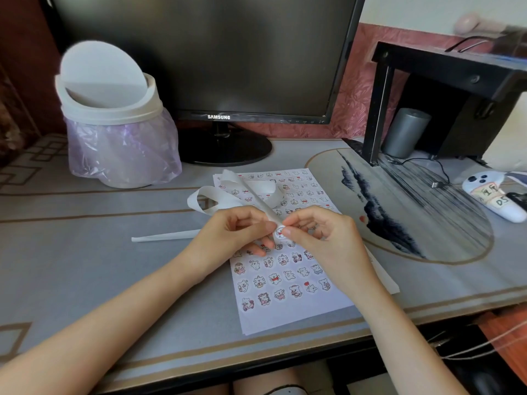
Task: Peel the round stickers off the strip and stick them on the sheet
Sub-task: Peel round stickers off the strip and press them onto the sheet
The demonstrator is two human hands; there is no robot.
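A white sheet (288, 315) lies on the desk in front of me, covered with several rows of round cartoon stickers. Above its middle I hold a long white backing strip (228, 196) that curls away toward the monitor and loops on the desk. My left hand (239, 228) pinches the strip near its end. My right hand (319, 232) pinches a round sticker (281, 233) at the strip's end with thumb and forefinger. The two hands nearly touch just above the sheet.
A small white swing-lid bin (114, 115) with a purple bag stands at the back left. A black monitor (205, 52) stands behind the sheet. A round fan (399, 206), a black shelf (445, 89) and a white controller (493, 195) are on the right. A rolled paper stick (165, 236) lies left.
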